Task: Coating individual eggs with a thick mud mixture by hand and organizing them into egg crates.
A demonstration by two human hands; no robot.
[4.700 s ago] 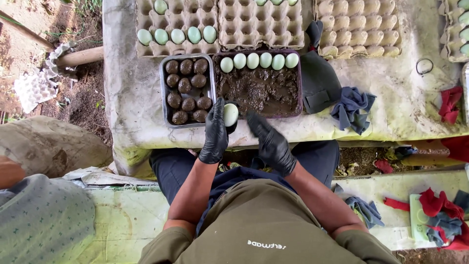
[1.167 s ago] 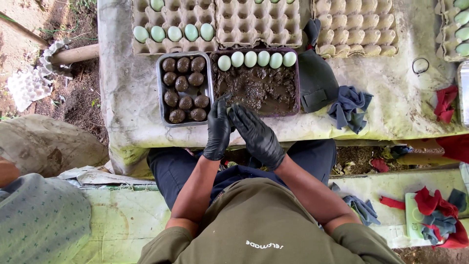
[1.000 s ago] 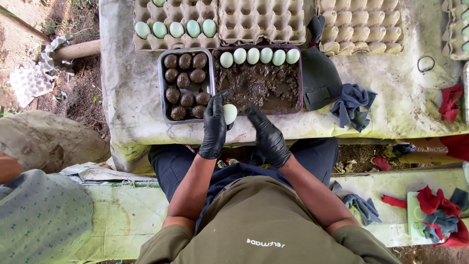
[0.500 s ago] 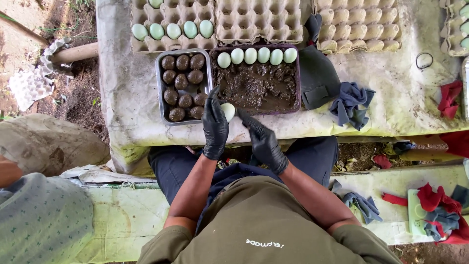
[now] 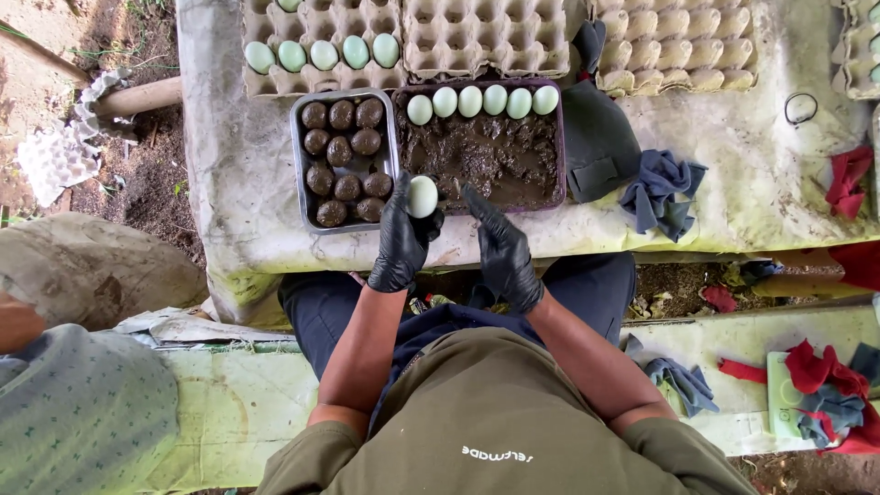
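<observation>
Metal tray (image 5: 300, 156) of mud-coated eggs (image 5: 344, 160) sits left on the worktop (image 5: 752, 183). The left hand (image 5: 401, 240), fingers clamped on a pale green egg (image 5: 422, 196), holds it at the mud tray's (image 5: 561, 147) near edge; a light, even grip should spare the shell. The right hand (image 5: 502, 257) hovers beside, fingers apart. The egg's underside is hidden

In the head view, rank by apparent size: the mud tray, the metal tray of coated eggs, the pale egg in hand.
1. mud tray, largest.
2. metal tray of coated eggs, clearly smaller.
3. pale egg held in the left hand, smallest, though it is raised nearer the camera.
</observation>
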